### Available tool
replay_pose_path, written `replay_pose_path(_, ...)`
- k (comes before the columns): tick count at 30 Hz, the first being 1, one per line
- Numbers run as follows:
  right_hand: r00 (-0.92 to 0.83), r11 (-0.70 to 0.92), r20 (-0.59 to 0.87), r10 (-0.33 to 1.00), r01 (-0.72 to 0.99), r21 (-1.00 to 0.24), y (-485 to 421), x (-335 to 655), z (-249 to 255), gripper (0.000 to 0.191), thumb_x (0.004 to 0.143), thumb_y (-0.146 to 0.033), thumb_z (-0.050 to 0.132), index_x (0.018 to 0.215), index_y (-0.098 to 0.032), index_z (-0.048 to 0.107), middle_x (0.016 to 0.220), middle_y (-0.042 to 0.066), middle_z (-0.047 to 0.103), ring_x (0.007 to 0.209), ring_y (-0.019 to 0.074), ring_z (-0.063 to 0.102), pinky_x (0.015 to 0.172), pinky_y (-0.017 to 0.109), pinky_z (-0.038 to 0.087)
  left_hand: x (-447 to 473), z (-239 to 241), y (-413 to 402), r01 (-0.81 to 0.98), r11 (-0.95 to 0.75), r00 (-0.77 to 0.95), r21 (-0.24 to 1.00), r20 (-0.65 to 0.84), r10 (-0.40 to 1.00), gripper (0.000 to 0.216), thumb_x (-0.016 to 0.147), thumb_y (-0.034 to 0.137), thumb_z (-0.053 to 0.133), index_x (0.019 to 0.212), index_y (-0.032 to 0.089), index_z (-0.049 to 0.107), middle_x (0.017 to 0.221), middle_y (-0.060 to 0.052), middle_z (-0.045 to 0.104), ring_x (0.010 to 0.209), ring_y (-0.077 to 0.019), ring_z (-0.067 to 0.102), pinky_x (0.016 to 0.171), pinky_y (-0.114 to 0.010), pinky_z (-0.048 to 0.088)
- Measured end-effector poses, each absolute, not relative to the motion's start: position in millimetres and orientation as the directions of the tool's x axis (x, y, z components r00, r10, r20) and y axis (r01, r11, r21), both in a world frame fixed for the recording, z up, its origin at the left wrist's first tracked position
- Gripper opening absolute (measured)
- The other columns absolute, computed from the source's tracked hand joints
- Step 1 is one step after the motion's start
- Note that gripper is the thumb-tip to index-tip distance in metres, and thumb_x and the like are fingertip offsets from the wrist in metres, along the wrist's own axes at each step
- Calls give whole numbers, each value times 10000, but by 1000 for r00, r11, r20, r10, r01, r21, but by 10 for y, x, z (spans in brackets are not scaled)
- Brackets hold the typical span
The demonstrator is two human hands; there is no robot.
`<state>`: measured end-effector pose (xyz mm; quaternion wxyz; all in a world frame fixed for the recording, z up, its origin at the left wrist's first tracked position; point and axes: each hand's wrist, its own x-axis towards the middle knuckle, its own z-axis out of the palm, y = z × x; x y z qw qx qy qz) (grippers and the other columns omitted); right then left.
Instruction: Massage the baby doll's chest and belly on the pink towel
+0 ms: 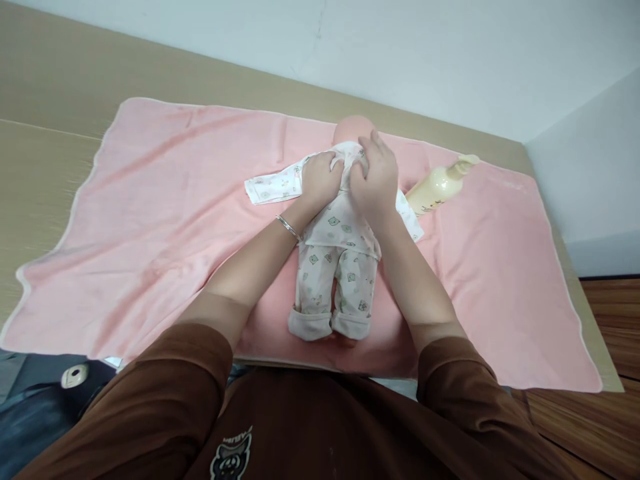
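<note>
A baby doll (338, 260) in white printed pyjamas lies on its back on a pink towel (165, 207), head (351, 128) away from me. My left hand (320, 179) is closed on the doll's shirt (345, 227) near its left shoulder. My right hand (375, 175) pinches the same shirt at the chest just below the neck, fingers pressed together. A silver bracelet (287, 227) sits on my left wrist. The doll's empty-looking sleeve (270, 188) spreads out to the left.
A cream pump bottle (440, 188) lies on its side on the towel, just right of the doll. The towel covers a beige tabletop (45, 167) set against a white wall. Wooden floor (610, 320) shows on the right.
</note>
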<state>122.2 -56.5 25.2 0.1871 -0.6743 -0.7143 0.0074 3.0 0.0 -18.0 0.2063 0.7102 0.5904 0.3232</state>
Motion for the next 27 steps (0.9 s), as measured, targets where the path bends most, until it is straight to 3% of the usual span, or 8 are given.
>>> replay_pose_path(5,4,64,219,976,952,-300,-508,1148,33,620,1099,-318,264,1615,-181,580,1786,170,476,1702,393,396,1383,750,298,15,-193,12,716,-227,115,660,209,971,502,1059,312,400,1367,168,770,1491,-146,774,1401,-281,709,1277,-408,497)
replay_pose_path(12,-42,119,344,938,971,-207,-478,1336,161,695,1135,-430,168,1711,-207,486,1783,167,459,1730,396,347,1365,778,300,14,-185,8,715,-220,115,663,199,973,514,1058,328,378,1377,209,762,1498,-126,772,1400,-272,705,1262,-409,509)
replay_pose_path(18,-11,80,218,976,948,-308,-490,1131,30,644,1023,-207,318,1586,-150,625,1738,143,559,1669,309,470,1433,589,321,-8,-204,37,721,-213,119,659,185,975,489,1075,341,411,1407,207,745,1536,-131,752,1431,-273,693,1301,-420,477)
replay_pose_path(22,-60,185,324,944,910,-371,-412,1253,41,586,1018,-215,367,1517,-172,671,1658,137,644,1612,303,548,1413,564,371,0,-233,60,714,-218,108,665,202,973,496,1080,342,407,1409,198,749,1525,-133,757,1430,-286,698,1298,-427,492)
replay_pose_path(27,8,242,481,876,858,-454,-390,1300,0,536,985,-145,395,1399,-162,735,1506,123,760,1463,290,684,1313,509,506,22,-252,76,709,-221,105,670,210,972,506,1064,304,424,1408,137,756,1513,-176,757,1429,-333,703,1300,-476,501)
